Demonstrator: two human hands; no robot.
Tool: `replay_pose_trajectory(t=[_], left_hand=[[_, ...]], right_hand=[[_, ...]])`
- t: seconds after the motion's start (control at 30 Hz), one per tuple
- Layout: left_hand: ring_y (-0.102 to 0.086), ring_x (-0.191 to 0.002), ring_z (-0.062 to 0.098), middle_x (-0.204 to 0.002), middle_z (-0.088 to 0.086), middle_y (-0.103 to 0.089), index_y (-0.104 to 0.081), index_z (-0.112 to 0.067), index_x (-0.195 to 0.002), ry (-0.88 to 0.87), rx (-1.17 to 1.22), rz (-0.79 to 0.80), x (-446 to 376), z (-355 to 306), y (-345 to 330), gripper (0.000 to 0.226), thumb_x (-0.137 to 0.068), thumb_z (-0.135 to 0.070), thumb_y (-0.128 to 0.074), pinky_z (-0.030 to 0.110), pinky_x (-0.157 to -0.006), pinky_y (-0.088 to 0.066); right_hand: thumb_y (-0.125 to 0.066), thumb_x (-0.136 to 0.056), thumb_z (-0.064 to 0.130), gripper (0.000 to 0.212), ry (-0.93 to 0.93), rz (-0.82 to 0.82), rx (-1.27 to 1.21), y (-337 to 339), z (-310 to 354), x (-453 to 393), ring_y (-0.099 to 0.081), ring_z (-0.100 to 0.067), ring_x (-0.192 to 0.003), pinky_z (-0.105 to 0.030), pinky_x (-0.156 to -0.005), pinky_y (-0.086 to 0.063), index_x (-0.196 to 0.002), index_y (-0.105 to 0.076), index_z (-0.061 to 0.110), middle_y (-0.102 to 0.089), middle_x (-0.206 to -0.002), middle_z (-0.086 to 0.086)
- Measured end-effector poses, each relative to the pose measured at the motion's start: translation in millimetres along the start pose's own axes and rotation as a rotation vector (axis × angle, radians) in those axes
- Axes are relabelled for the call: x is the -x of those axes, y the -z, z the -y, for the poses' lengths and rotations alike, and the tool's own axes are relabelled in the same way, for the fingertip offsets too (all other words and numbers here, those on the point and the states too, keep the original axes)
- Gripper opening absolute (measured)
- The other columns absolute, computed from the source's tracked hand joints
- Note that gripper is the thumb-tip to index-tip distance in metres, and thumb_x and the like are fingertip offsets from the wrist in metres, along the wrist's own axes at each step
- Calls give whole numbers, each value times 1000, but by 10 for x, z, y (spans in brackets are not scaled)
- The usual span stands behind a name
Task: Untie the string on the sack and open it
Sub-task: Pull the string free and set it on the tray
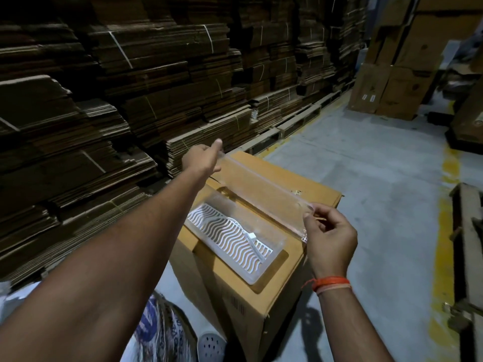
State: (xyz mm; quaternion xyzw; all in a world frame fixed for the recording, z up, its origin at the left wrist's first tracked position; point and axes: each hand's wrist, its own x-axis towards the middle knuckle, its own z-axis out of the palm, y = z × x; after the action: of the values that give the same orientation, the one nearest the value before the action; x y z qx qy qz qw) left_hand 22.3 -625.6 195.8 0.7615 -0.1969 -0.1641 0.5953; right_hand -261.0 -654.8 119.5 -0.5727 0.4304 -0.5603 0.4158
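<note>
A white woven sack with blue print lies at the bottom edge, left of a brown cardboard box; no string shows on it. Both hands are over the box, away from the sack. They hold a long clear plastic sleeve stretched between them. My left hand grips the sleeve's far end with the arm reaching forward. My right hand pinches the near end between thumb and fingers. Under the sleeve, a clear tray with a white wavy grille lies on the box top.
Tall stacks of flattened cardboard on pallets fill the left side. More cardboard boxes stand at the far right. A wooden pallet lies along the right edge beside a yellow floor line. A grey perforated shoe shows below the box.
</note>
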Motion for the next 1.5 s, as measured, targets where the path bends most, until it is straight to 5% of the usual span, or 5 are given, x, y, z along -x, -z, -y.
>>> replay_pose_trajectory(t=[0.27, 0.57, 0.77, 1.23, 1.5], left_hand=[[-77, -91, 31, -80, 7, -80, -79, -19, -60, 77, -6, -152, 15, 200, 514, 8, -67, -16, -77, 45, -89, -65], [-72, -109, 23, -107, 2, -81, -81, -30, -78, 37, -70, -180, 165, 685, 968, 9, -85, -25, -81, 46, -101, -59], [-66, -105, 15, -107, -3, -75, -81, -18, -114, -37, -117, -142, 374, 774, 1050, 22, -95, -25, -73, 32, -98, -51], [-61, -132, 23, -138, 2, -70, -80, -26, -112, 72, -18, -86, 320, 1110, 992, 21, -93, -20, -74, 48, -112, -52], [-72, -96, 17, -115, 6, -76, -80, -13, -112, 109, 74, -158, 357, 1125, 1030, 18, -95, -14, -74, 34, -87, -64]], right_hand=[[-78, -78, -6, 28, 150, 108, 85, 80, 361, 316, -69, -19, -95, 1, -79, -47, -98, -82, 14, -65, -103, -7], [-88, -78, 18, 27, 253, 283, 240, 60, 350, 925, -55, 12, -102, 1, -83, -45, -104, -82, 19, -59, -105, 5], [-90, -75, 13, 27, 280, 309, 315, -37, 283, 1131, -59, -13, -84, 4, -74, -40, -101, -82, 13, -59, -100, 0], [-89, -76, 4, 28, 227, 338, 329, -76, 135, 1253, -54, -4, -88, -1, -76, -42, -102, -80, 9, -53, -105, 1], [-81, -86, 11, 13, -78, 178, 51, -47, 191, 1320, -67, -13, -85, -11, -71, -57, -91, -78, 23, -51, -121, -3]])
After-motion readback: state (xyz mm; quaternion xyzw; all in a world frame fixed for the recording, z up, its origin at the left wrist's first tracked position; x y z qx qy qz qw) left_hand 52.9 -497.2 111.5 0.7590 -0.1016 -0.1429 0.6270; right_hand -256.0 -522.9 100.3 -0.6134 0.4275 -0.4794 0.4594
